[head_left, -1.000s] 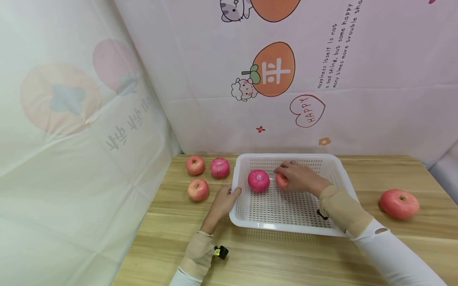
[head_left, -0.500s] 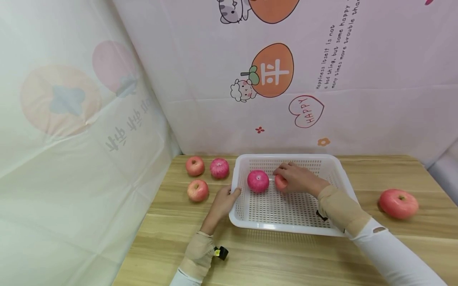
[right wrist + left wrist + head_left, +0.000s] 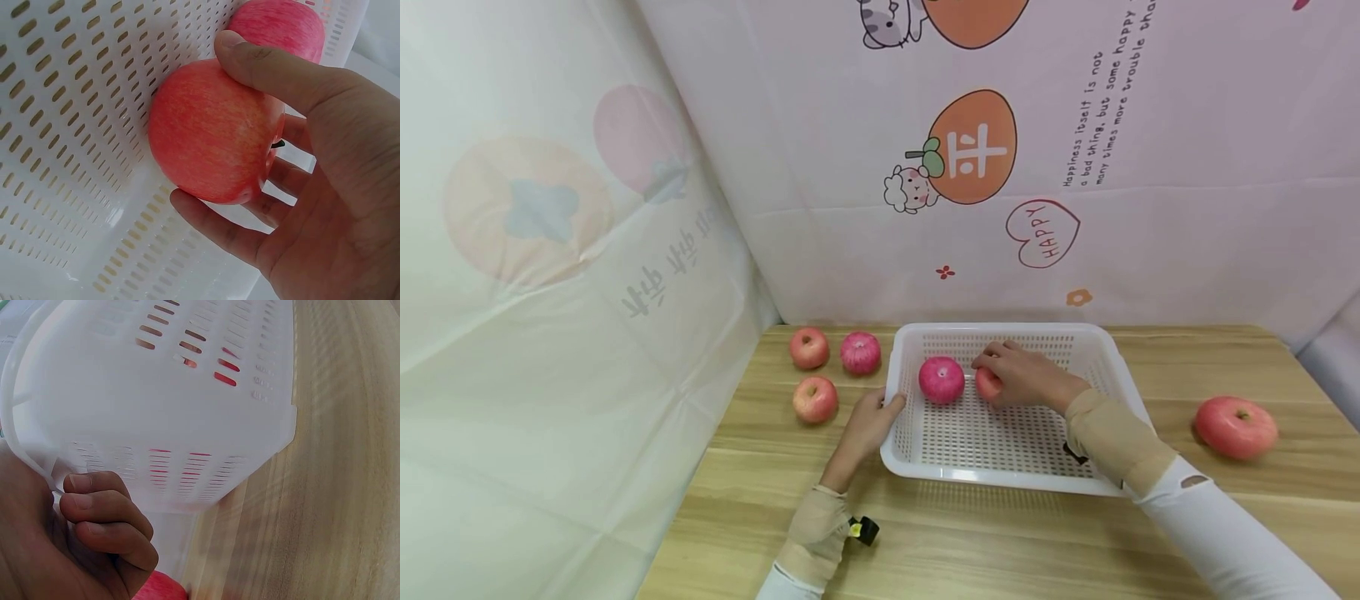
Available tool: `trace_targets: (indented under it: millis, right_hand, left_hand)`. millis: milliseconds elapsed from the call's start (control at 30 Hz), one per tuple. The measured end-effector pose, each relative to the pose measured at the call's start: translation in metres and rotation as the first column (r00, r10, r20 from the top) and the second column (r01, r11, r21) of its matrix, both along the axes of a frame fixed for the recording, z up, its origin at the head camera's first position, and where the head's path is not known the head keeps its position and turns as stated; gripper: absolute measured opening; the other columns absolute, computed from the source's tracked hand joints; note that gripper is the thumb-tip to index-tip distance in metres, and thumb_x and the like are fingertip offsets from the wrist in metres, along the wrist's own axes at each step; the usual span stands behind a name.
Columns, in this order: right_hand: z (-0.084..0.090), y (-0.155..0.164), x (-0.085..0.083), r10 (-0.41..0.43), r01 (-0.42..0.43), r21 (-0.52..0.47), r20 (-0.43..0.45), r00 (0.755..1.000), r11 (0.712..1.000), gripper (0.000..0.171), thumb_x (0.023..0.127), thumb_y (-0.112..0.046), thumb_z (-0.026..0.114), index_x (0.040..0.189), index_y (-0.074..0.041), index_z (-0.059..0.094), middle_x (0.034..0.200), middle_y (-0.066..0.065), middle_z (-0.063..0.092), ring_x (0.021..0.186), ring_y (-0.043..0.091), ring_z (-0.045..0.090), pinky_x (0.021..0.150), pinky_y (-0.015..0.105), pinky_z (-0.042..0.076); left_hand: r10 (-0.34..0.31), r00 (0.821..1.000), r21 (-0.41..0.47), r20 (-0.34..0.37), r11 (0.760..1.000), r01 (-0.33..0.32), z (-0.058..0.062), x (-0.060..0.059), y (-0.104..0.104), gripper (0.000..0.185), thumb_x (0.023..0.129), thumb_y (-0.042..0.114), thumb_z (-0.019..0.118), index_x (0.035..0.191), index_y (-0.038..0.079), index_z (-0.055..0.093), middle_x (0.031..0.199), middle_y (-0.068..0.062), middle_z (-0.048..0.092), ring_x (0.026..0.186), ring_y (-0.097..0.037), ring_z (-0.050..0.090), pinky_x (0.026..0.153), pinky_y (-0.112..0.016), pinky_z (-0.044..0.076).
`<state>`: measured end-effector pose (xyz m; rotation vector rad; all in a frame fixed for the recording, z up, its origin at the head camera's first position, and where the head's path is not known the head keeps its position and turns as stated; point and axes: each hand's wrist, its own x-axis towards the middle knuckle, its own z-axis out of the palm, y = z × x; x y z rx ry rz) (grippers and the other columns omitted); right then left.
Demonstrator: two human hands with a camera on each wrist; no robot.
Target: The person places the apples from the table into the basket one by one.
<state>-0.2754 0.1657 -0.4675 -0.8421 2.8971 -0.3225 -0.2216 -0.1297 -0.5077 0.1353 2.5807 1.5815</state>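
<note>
A white perforated plastic basket (image 3: 1000,482) stands on the wooden table. My left hand (image 3: 871,421) grips its left rim, thumb over the top and fingers curled beneath the lip, as the left wrist view shows. Inside the basket, my right hand (image 3: 1030,377) holds a red apple (image 3: 212,134). In the right wrist view the thumb lies on one side of it and the fingers curl round the other, its dark stem facing the palm. A pinkish-red apple (image 3: 942,380) sits to its left in the basket.
Left of the basket lie two red apples (image 3: 809,347) (image 3: 816,399) and a pink striped one (image 3: 861,353). A larger red apple (image 3: 1236,427) rests on the table to the right. A printed cloth (image 3: 850,250) hangs behind the table, and another pale cloth (image 3: 550,375) covers the left side.
</note>
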Motion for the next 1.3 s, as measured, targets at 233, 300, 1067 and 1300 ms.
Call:
trace_targets:
  millis: [233, 300, 1067, 1300]
  right_hand:
    - [0.0, 0.001, 0.001, 0.005, -0.005, 0.02, -0.019, 1.0, 1.0, 0.067, 0.081, -0.028, 0.092, 0.141, -0.013, 0.067, 0.139, 0.013, 0.062, 0.126, 0.036, 0.058, 0.095, 0.058, 0.058]
    - [0.0, 0.0, 0.001, 0.002, -0.002, 0.021, -0.015, 1.0, 1.0, 0.067, 0.081, -0.028, 0.092, 0.141, -0.012, 0.066, 0.139, 0.013, 0.062, 0.126, 0.036, 0.058, 0.097, 0.058, 0.057]
    - [0.019, 0.005, 0.004, -0.014, 0.015, 0.037, -0.021, 1.0, 0.999, 0.067, 0.084, -0.032, 0.088, 0.143, -0.012, 0.065, 0.142, 0.014, 0.06, 0.129, 0.036, 0.053, 0.099, 0.06, 0.056]
    - [0.028, 0.016, 0.007, -0.015, 0.017, 0.036, -0.053, 0.998, 0.999, 0.065, 0.084, -0.031, 0.084, 0.143, -0.011, 0.066, 0.145, 0.013, 0.06, 0.133, 0.037, 0.055, 0.102, 0.062, 0.054]
  left_hand:
    - [-0.002, 1.0, 0.004, 0.004, 1.0, 0.002, 0.001, 0.001, 0.0, 0.044, 0.107, 0.034, 0.055, 0.13, 0.002, 0.072, 0.106, -0.018, 0.078, 0.085, -0.019, 0.074, 0.072, -0.033, 0.062]
    - [-0.001, 1.0, 0.004, 0.002, 1.0, 0.001, 0.0, 0.0, 0.0, 0.044, 0.107, 0.034, 0.055, 0.13, 0.002, 0.072, 0.106, -0.018, 0.078, 0.085, -0.019, 0.074, 0.072, -0.033, 0.062]
    - [0.005, 1.0, -0.004, 0.003, 1.0, -0.005, -0.001, 0.001, 0.0, 0.043, 0.107, 0.035, 0.055, 0.129, 0.003, 0.073, 0.106, -0.017, 0.078, 0.084, -0.018, 0.074, 0.072, -0.032, 0.062]
    - [0.005, 1.0, -0.001, 0.002, 1.0, -0.005, 0.0, 0.002, 0.001, 0.044, 0.106, 0.036, 0.056, 0.13, 0.004, 0.073, 0.106, -0.017, 0.078, 0.086, -0.019, 0.074, 0.073, -0.032, 0.062]
